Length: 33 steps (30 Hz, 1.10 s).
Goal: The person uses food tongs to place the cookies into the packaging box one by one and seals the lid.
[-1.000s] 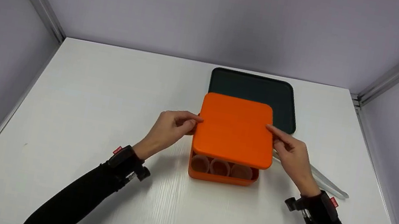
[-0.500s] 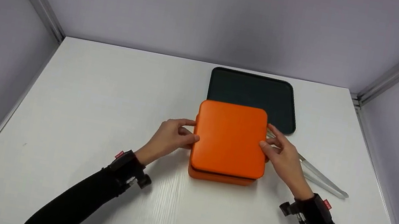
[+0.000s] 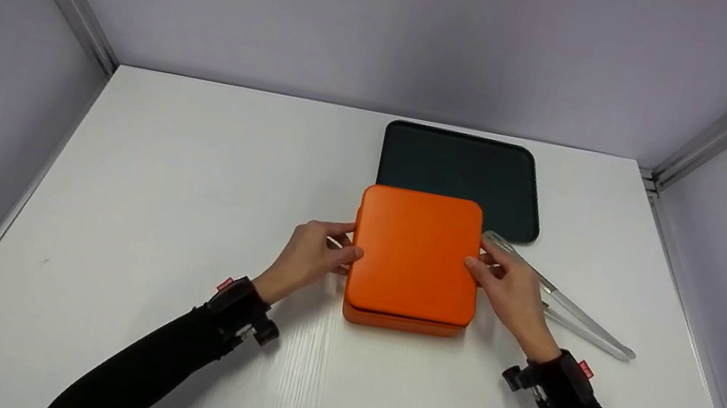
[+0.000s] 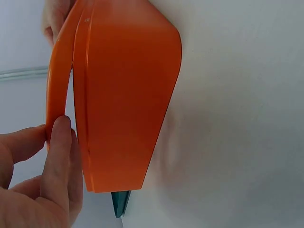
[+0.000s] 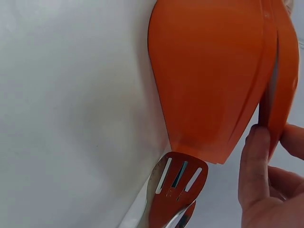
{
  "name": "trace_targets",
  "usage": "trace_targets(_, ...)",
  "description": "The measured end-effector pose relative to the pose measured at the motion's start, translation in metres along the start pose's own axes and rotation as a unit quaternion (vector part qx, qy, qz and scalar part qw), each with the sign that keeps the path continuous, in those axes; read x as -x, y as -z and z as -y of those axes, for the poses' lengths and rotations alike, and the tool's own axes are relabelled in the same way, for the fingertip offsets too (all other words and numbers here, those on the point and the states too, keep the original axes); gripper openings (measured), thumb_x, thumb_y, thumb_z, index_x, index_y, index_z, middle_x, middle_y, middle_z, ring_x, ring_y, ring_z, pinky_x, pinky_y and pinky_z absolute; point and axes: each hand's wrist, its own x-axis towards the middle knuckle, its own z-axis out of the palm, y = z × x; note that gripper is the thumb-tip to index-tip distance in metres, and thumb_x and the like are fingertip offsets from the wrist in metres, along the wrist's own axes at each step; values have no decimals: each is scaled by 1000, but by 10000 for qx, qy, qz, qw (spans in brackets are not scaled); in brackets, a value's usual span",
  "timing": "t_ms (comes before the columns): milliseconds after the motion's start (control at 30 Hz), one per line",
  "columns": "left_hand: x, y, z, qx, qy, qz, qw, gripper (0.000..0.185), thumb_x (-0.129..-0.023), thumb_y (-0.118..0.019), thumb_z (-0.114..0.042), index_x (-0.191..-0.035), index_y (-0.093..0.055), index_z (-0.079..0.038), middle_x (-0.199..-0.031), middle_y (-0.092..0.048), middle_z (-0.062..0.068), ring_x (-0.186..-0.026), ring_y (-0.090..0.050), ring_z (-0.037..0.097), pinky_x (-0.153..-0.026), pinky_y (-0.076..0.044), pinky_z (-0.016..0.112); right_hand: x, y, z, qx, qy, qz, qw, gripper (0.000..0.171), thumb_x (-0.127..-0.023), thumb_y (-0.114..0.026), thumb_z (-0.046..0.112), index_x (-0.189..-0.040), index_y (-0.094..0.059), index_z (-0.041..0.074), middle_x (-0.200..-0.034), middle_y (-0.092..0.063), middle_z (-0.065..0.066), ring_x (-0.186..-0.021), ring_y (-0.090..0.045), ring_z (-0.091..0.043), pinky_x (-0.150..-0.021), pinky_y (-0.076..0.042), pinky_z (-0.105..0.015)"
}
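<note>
Both hands hold an orange lid [image 3: 416, 254] by its opposite side edges, over a matching orange box [image 3: 402, 324]. My left hand [image 3: 310, 254] pinches the left edge, thumb on top and fingers beneath. On the right edge, my right hand [image 3: 513, 294] pinches the same way. In the left wrist view a narrow gap shows between the lid [image 4: 61, 80] and the rim of the box [image 4: 126, 95]; it widens toward the fingers. The right wrist view has a like gap under the lid [image 5: 286, 71]. The inside of the box is hidden.
A dark green tray [image 3: 459, 169] lies behind the box, partly covered by the lid in the head view. Metal tongs [image 3: 589, 322] with a slotted head [image 5: 178, 178] lie right of the box, partly behind my right hand. Walls [image 3: 394, 30] enclose the white table [image 3: 205, 169].
The lid has come down and toward me, covering the small round cups seen earlier in the box. Both hands have shifted their grip, thumbs now on top, and the right hand has moved left.
</note>
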Motion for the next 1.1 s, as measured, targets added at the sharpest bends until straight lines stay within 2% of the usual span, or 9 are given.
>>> trace_targets(333,4,-2,-1,53,102,39,9999,50,-97,-71,-8,-142,-57,8,-99,-68,12,-84,-75,21,-72,-64,33,-1,-3,-3,9,134,78,9999,52,-100,-71,26,-142,-60,-3,-109,-70,-12,-83,-65,-22,-67,-51,-18)
trace_targets(500,6,-3,-1,81,170,86,9998,50,-97,-71,-7,-142,-57,9,-100,-68,13,-84,-75,23,-76,-64,40,0,-4,-4,145,88,105,9998,51,-100,-71,25,-141,-61,-3,-111,-68,-14,-91,-65,-24,-71,-51,-17)
trace_targets(667,5,-2,0,153,262,145,9994,50,-96,-71,-6,-142,-57,9,-100,-68,13,-84,-76,23,-79,-64,44,2,-3,-1,220,-86,193,9995,52,-101,-70,30,-142,-61,0,-111,-68,-13,-92,-63,-24,-71,-51,-17)
trace_targets(900,8,-1,0,58,340,191,9992,50,-96,-70,-6,-142,-56,9,-101,-69,13,-84,-76,23,-76,-64,38,2,-4,-1,214,-25,208,9996,49,-100,-72,27,-140,-63,-1,-109,-69,-14,-87,-66,-22,-69,-53,-17)
trace_targets(1100,8,-3,1,-58,435,162,9989,51,-97,-71,-7,-143,-56,7,-103,-68,12,-83,-76,22,-78,-64,40,3,-7,-6,48,-24,283,9996,48,-100,-71,23,-139,-63,-4,-110,-68,-15,-88,-69,-23,-71,-54,-17)
